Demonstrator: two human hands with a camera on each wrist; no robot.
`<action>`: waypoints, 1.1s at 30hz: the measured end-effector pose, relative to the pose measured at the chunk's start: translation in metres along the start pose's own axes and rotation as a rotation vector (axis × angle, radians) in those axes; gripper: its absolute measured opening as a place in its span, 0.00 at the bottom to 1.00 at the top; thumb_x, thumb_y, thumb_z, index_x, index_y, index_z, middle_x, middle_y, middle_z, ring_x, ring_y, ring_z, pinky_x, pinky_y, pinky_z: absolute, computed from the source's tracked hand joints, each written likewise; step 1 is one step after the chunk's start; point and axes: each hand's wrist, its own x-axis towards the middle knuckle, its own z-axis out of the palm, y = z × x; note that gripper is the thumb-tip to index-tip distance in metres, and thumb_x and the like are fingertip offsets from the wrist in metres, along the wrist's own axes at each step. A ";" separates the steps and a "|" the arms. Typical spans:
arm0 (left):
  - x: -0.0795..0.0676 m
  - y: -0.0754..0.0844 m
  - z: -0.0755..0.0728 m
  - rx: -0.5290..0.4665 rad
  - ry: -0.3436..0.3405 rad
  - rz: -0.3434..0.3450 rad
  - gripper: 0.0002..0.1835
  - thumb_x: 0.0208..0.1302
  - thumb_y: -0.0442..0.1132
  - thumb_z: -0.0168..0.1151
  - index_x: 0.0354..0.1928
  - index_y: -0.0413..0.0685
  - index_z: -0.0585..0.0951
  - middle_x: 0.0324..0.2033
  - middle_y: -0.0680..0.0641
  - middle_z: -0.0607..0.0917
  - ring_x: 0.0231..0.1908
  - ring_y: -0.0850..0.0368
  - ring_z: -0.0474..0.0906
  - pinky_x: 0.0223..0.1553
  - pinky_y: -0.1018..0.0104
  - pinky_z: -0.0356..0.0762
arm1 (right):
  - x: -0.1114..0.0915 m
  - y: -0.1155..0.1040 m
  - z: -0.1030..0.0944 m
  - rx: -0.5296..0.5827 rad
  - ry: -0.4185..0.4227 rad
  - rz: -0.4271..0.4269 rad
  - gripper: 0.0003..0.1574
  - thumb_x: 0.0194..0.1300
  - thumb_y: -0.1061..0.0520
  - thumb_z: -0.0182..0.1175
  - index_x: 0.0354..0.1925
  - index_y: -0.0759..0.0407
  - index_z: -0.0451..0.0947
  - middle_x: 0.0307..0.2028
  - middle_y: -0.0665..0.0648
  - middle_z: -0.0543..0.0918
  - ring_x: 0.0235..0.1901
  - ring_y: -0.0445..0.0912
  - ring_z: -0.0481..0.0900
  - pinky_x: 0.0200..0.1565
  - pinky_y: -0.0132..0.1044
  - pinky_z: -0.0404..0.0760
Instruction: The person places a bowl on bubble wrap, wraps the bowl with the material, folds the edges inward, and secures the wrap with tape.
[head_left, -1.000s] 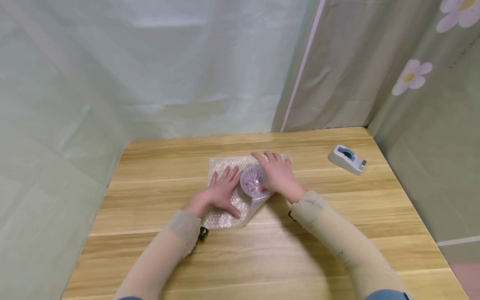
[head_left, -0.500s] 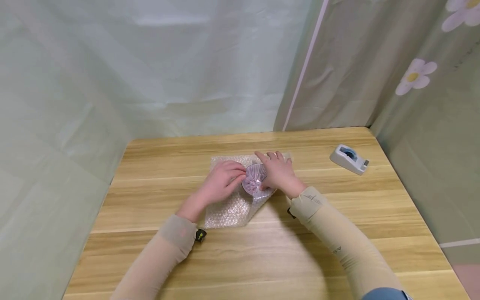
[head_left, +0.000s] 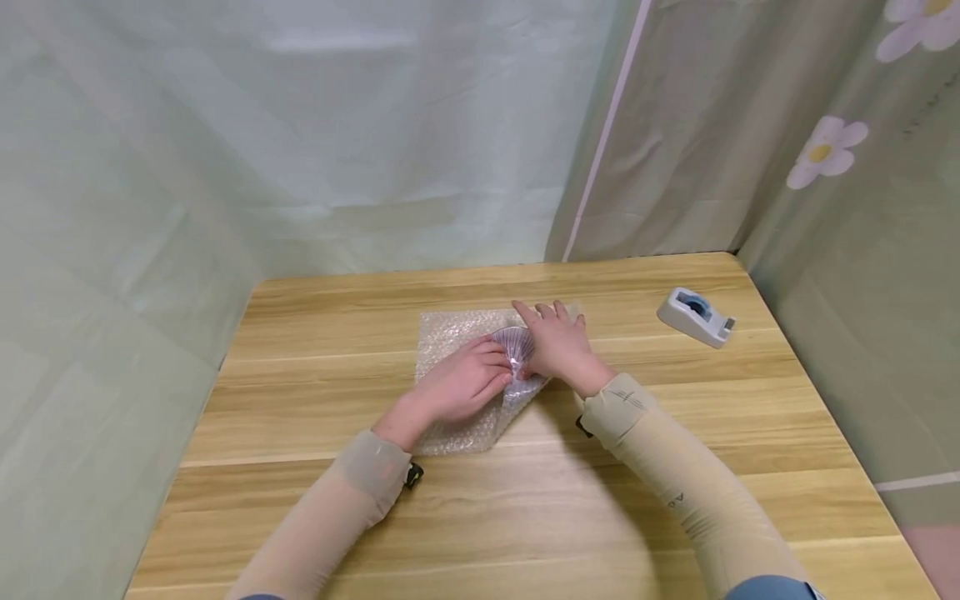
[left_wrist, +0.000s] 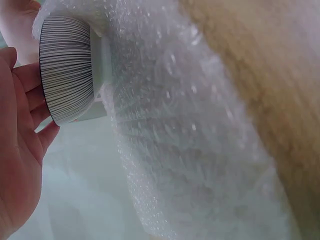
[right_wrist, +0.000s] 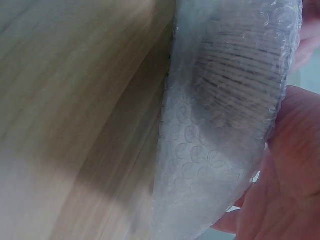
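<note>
A bowl (head_left: 513, 340) with dark radiating stripes stands upright on a sheet of bubble wrap (head_left: 450, 329). The right part of the sheet is folded up against the bowl, whose stripes show through the wrap in the right wrist view. My right hand (head_left: 558, 346) holds this fold at the bowl's right rim, fingers spread and thumb over the bowl's opening. Reaching across the left rim, my left hand (head_left: 467, 383) has its fingertips over the opening, near the right thumb. In the left wrist view its fingers lie along the rim of the bowl (left_wrist: 70, 70). Much of the inside is hidden.
A grey tape dispenser (head_left: 696, 317) with a blue-cored roll stands on the right of the wooden table (head_left: 330, 517). Curtains (head_left: 420, 133) hang behind the table's far edge and along both sides.
My left hand has lifted off the flat bubble wrap left of the bowl, gone to the bowl's left rim, then moved right over its opening. My right hand has stayed at the fold.
</note>
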 end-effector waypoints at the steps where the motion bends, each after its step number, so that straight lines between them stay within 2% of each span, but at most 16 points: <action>1: 0.000 0.000 0.000 0.000 -0.012 -0.008 0.22 0.86 0.46 0.46 0.58 0.42 0.87 0.57 0.46 0.89 0.70 0.46 0.74 0.81 0.47 0.51 | 0.000 0.000 0.000 0.001 -0.001 0.000 0.83 0.42 0.42 0.89 0.87 0.43 0.51 0.79 0.67 0.64 0.79 0.71 0.53 0.72 0.79 0.52; 10: 0.001 -0.002 0.005 -0.032 -0.093 -0.031 0.25 0.87 0.48 0.43 0.68 0.41 0.82 0.67 0.44 0.83 0.79 0.46 0.62 0.83 0.54 0.39 | 0.001 0.001 0.000 0.005 -0.019 -0.001 0.82 0.45 0.41 0.88 0.87 0.44 0.50 0.79 0.67 0.63 0.80 0.70 0.52 0.73 0.79 0.50; 13: 0.002 -0.002 0.006 -0.024 -0.108 -0.027 0.26 0.87 0.48 0.42 0.69 0.41 0.81 0.68 0.44 0.82 0.80 0.46 0.60 0.83 0.55 0.37 | 0.001 0.001 0.000 0.009 -0.023 -0.002 0.81 0.45 0.41 0.88 0.87 0.44 0.51 0.79 0.67 0.63 0.80 0.70 0.52 0.73 0.79 0.50; 19: 0.004 -0.002 0.005 0.009 -0.118 0.003 0.27 0.87 0.51 0.44 0.69 0.41 0.81 0.67 0.44 0.83 0.78 0.45 0.65 0.83 0.53 0.37 | 0.001 0.002 -0.002 0.020 -0.033 -0.001 0.79 0.48 0.43 0.87 0.87 0.44 0.51 0.79 0.67 0.63 0.80 0.70 0.52 0.73 0.79 0.49; 25: 0.004 -0.002 0.004 0.034 -0.127 0.032 0.30 0.83 0.59 0.50 0.67 0.42 0.83 0.64 0.45 0.85 0.74 0.45 0.70 0.83 0.50 0.39 | 0.001 0.003 -0.002 0.007 -0.034 -0.006 0.78 0.49 0.43 0.86 0.87 0.44 0.51 0.79 0.67 0.64 0.80 0.70 0.52 0.73 0.79 0.50; 30: 0.005 -0.001 0.002 0.030 -0.132 0.034 0.31 0.82 0.61 0.52 0.64 0.44 0.85 0.62 0.47 0.86 0.72 0.46 0.72 0.83 0.49 0.40 | 0.000 0.002 -0.002 0.008 -0.037 -0.003 0.78 0.50 0.43 0.86 0.87 0.43 0.51 0.79 0.66 0.64 0.80 0.70 0.52 0.73 0.79 0.49; 33: 0.006 0.000 0.001 0.039 -0.142 0.030 0.32 0.82 0.63 0.51 0.67 0.45 0.84 0.63 0.47 0.86 0.72 0.47 0.72 0.83 0.49 0.40 | 0.000 0.001 -0.002 0.010 -0.039 -0.001 0.77 0.50 0.42 0.86 0.87 0.43 0.51 0.79 0.66 0.64 0.80 0.70 0.52 0.73 0.79 0.49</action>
